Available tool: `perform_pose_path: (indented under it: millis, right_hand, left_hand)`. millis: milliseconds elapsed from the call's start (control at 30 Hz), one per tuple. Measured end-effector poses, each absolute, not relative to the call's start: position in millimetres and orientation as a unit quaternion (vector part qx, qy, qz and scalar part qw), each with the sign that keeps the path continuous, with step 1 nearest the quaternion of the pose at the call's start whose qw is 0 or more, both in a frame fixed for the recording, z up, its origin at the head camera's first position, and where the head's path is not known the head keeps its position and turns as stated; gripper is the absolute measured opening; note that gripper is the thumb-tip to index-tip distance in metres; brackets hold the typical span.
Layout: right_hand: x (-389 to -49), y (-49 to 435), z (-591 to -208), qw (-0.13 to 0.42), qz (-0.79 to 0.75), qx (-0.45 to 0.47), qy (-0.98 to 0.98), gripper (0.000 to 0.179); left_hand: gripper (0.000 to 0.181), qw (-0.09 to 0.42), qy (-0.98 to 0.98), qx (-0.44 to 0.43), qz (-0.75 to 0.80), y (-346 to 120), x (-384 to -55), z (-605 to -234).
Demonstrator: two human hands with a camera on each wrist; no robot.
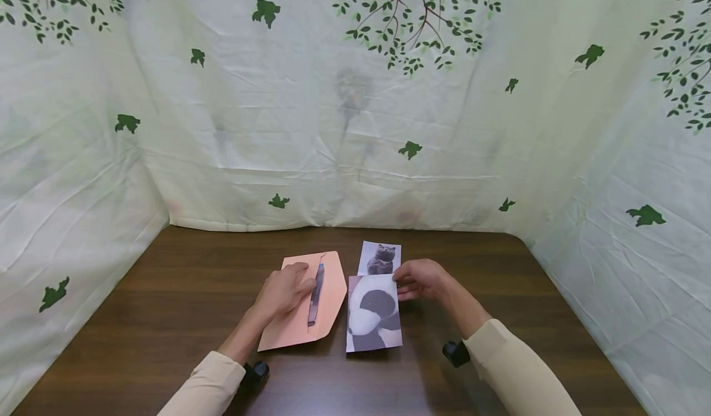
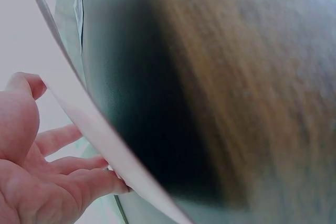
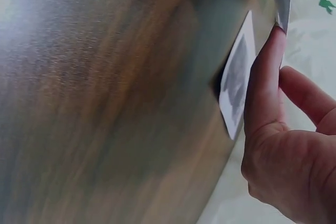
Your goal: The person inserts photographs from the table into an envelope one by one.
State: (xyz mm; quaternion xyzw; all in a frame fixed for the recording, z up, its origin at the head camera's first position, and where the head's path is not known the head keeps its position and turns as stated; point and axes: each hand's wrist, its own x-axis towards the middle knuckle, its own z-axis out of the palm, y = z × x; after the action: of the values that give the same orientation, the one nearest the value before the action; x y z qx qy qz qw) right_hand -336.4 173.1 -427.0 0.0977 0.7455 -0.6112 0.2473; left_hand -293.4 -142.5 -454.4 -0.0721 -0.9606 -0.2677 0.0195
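Note:
My left hand (image 1: 286, 289) holds a peach-pink envelope (image 1: 334, 286) tilted over the left-centre of the table. A slit-like opening in its face shows a narrow bluish-grey strip (image 1: 315, 295) inside. In the left wrist view the envelope (image 2: 68, 77) is a pale sheet, with the fingers (image 2: 79, 179) against it. To its right, my right hand (image 1: 423, 279) pinches the right edge of a photo card (image 1: 373, 326) with a black-and-white animal on it. Behind this card lies another photo card (image 1: 382, 258) showing a grey cat, its lower part covered in the head view.
The brown wooden table (image 1: 478, 366) reaches back to a hanging white cloth (image 1: 300, 126) printed with green leaves. The cloth also closes off both sides. Dark wrist cameras sit under both cuffs.

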Motion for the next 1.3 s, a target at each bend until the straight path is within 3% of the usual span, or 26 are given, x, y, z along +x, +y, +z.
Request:
perform_pose_path:
  millis: [733, 1300]
  right_hand:
    - [-353.3, 167.2, -401.0, 0.241, -0.65, 0.068, 0.717, 0.017]
    - [-355.9, 137.9, -403.8, 0.221, -0.683, 0.094, 0.689, 0.028]
  left_hand:
    - [0.051, 0.019, -0.959, -0.074, -0.272, -142.4, -295.7, -454.8]
    - [0.051, 0.016, -0.962, -0.067, -0.265, -140.8, -297.4, -455.0]
